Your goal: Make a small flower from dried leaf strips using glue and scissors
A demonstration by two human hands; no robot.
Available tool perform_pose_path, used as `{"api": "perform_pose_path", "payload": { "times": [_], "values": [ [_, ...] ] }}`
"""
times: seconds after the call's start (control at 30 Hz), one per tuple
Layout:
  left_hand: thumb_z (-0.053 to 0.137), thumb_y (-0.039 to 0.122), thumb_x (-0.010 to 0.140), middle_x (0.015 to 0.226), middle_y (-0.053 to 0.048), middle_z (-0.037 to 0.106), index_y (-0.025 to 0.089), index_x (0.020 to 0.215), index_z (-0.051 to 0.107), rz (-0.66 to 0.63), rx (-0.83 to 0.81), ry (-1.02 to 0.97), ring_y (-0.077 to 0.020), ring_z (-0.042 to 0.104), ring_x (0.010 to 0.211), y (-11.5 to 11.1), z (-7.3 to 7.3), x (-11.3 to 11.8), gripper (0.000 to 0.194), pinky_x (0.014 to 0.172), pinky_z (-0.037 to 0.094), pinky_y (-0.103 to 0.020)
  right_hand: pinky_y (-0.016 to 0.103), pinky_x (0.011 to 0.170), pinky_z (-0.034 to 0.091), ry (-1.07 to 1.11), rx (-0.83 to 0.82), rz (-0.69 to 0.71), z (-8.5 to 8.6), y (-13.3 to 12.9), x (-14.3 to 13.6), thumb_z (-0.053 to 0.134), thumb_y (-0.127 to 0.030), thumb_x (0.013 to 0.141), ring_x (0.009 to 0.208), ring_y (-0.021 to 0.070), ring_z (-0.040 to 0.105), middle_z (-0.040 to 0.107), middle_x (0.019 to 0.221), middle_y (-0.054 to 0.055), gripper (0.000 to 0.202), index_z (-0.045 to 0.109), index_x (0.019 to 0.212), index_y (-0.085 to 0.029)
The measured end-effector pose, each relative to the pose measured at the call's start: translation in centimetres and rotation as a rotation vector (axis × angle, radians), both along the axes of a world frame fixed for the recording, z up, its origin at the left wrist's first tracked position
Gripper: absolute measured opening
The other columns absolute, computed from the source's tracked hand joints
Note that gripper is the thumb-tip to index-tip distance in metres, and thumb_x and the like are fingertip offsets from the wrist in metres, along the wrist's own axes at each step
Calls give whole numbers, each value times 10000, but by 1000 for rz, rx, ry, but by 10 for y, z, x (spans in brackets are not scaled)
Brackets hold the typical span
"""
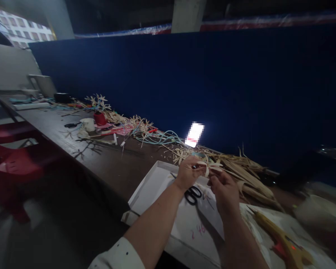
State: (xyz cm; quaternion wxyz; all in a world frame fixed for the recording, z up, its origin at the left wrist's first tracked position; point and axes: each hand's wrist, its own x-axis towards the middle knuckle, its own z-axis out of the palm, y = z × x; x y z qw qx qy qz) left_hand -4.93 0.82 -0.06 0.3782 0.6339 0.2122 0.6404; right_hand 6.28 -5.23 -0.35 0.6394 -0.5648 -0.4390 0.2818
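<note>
Over a shallow white box (154, 183), my left hand (188, 173) pinches a small cream-coloured piece with petal-like strips (207, 170), which looks like dried husk. My right hand (225, 190) closes its fingertips on the other side of the same piece. The fingers cover part of it, so its full shape cannot be made out. Below the hands, black-handled scissors (193, 195) lie inside the box, with pink handwritten marks on the box surface nearer me. Right of my right forearm, a yellow glue gun (280, 235) with a red trigger and a small red light rests on whitish material.
Long dried husks (245, 170) lie behind and right of my hands. A lit screen (194, 134) leans by the blue partition (156, 74). Leftward along the table are pale blue cords (164, 137), husk flowers (141, 125), a red spool (100, 118) and more scissors (72, 125). A red chair (19, 160) stands left.
</note>
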Motion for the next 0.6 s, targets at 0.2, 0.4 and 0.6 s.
{"api": "perform_pose_path", "payload": {
  "times": [0.2,0.4,0.6],
  "values": [
    [675,275,706,773,-33,593,162,676,689,-43,-85,52,-138,549,770,-2,-1,1,118,695,459,-235,245,515,435,-292,42,-70,-5,0,-1,589,-337,715,508,135,545,610,628,-2,249,674,882,-174],
    [682,245,700,769,-36,593,157,688,686,-69,-76,50,-137,552,778,-1,-5,5,89,711,449,-239,258,530,432,-416,79,-173,-3,0,2,568,-384,730,532,143,542,633,694,30,276,700,841,-169],
    [735,291,641,992,-69,645,141,760,662,-173,-182,42,-103,560,733,-3,-2,8,205,627,439,-206,290,609,436,-529,145,-292,-2,-2,3,563,-398,761,575,167,564,651,727,47,297,719,901,-187]
  ]
}}
